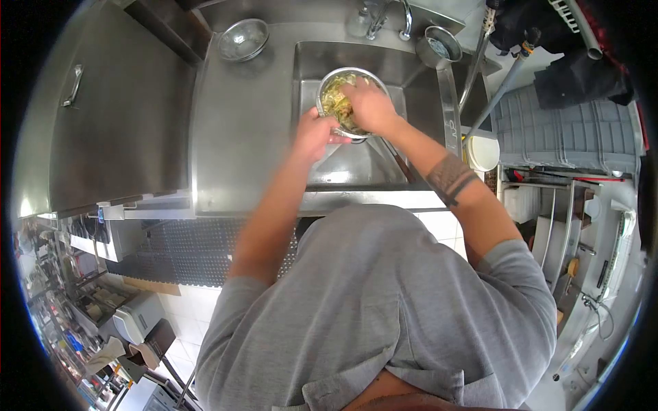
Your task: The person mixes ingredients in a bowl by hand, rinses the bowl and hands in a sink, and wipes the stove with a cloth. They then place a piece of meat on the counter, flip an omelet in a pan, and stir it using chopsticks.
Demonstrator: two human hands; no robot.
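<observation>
A round metal bowl (323,88) is held over the sink basin (356,168). Inside it lies wet, yellow-green food in pieces (336,101), which looks like cut vegetables. My left hand (317,135) grips the bowl's near left rim, thumb on top. From the right, my right hand (370,106) reaches into the bowl, its fingers curled down into the food and partly hidden by it. Below the bowl, a long utensil with a brown handle (399,164) leans in the basin; its other end is hidden.
An empty metal bowl (245,40) rests on the steel counter (240,130) at left. Behind the basin stand a tap (406,24) and a clear bottle (358,22). A metal pot (439,46) sits at back right, near hanging hoses (504,85) and a grey crate (548,130).
</observation>
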